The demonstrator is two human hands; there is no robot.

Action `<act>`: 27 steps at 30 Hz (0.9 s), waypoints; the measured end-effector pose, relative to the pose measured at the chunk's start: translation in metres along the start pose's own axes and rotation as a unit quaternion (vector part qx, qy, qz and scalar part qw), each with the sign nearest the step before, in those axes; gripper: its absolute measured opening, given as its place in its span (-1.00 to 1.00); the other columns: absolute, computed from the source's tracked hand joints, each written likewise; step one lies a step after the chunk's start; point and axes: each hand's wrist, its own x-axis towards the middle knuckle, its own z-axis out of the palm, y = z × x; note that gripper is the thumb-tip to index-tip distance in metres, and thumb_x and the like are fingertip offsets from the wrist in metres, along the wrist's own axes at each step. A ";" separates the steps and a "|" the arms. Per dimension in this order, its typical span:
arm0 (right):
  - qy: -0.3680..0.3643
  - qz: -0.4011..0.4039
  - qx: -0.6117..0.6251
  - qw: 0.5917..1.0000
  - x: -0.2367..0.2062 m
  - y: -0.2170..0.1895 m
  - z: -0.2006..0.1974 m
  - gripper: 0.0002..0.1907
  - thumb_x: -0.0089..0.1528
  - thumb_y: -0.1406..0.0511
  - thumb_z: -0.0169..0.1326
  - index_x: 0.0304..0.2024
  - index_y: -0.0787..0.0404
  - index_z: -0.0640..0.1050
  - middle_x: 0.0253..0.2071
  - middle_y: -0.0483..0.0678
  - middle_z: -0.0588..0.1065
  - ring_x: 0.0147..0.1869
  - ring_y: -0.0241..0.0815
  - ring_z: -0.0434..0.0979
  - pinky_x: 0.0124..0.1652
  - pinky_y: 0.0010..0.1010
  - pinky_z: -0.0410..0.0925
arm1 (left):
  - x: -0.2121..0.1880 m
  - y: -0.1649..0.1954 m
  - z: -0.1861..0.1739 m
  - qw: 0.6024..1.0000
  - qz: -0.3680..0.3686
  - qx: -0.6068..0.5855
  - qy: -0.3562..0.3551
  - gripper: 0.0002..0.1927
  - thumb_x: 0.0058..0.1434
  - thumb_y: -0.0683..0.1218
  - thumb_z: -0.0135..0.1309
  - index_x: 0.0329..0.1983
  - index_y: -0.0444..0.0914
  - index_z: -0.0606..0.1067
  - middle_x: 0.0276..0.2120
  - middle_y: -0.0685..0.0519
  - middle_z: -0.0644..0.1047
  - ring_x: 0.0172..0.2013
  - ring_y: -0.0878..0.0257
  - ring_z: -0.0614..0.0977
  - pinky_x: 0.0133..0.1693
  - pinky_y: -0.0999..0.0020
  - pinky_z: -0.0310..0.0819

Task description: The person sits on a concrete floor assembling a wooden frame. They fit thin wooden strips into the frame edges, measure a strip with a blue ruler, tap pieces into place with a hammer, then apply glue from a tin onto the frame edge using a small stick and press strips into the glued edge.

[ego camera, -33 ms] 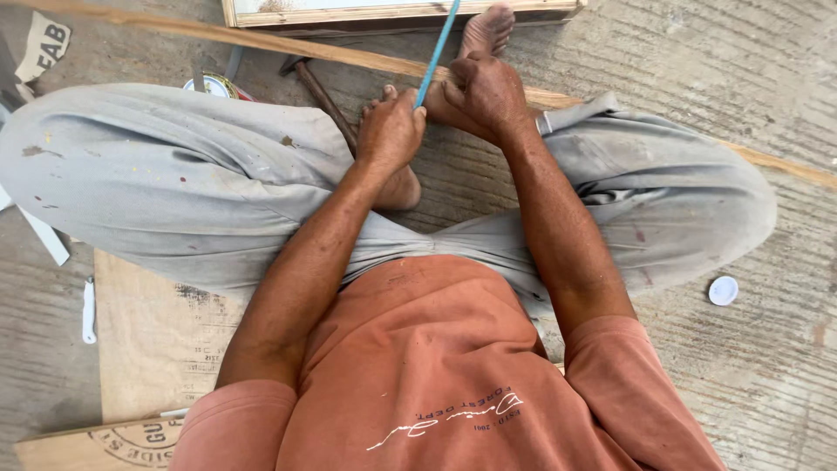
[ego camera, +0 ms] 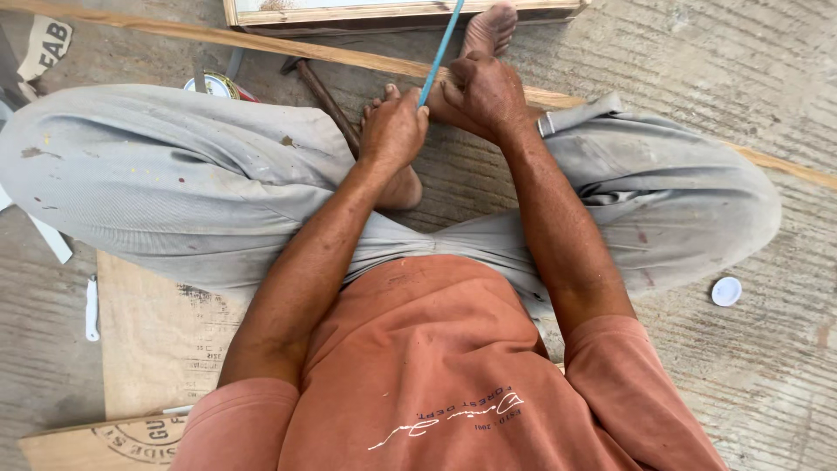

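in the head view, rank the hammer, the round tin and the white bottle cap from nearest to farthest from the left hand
1. The hammer: lying just beyond the left hand, up and to its left, partly hidden behind the knee.
2. The round tin: farther left, peeking out past the trouser leg.
3. The white bottle cap: far off on the concrete at the right, beyond the other leg.

Rough grey concrete floor (ego camera: 750,105) in flat daylight. A long thin wooden strip (ego camera: 218,37) crosses it beside a pale wooden frame (ego camera: 392,12). Flattened brown cardboard (ego camera: 153,340) lies on the floor; a small white plastic cap (ego camera: 725,291) sits apart.
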 end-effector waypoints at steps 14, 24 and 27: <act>0.025 0.019 -0.017 0.999 0.008 0.020 0.010 -0.76 0.24 0.17 0.30 -0.18 0.19 0.67 -0.34 0.00 0.56 -0.32 -0.04 0.63 -0.34 -0.13 0.49 | 0.024 0.018 0.021 0.989 -0.049 0.009 -0.140 -0.50 0.39 0.04 -0.13 0.35 -0.20 0.30 -0.29 -0.33 0.61 -0.10 -0.37 0.61 0.03 -0.49 0.28; -0.011 0.020 -0.021 1.000 0.012 0.023 0.018 -0.74 0.30 0.16 0.25 -0.13 0.22 0.67 -0.28 0.07 0.59 -0.32 -0.01 0.64 -0.34 -0.11 0.52 | 0.026 0.018 0.031 0.987 -0.072 0.052 -0.134 -0.52 0.32 -0.11 -0.11 0.33 -0.22 0.30 0.11 -0.62 0.34 0.02 -0.51 0.52 0.12 -0.47 0.22; -0.011 0.000 -0.030 1.000 0.015 0.024 0.015 -0.72 0.31 0.16 0.23 -0.12 0.26 0.67 -0.26 0.10 0.59 -0.31 0.01 0.65 -0.33 -0.10 0.52 | 0.027 0.023 0.029 0.984 -0.077 0.071 -0.141 -0.58 0.31 -0.11 -0.09 0.23 -0.31 0.33 0.16 -0.61 0.30 0.04 -0.50 0.51 0.14 -0.45 0.22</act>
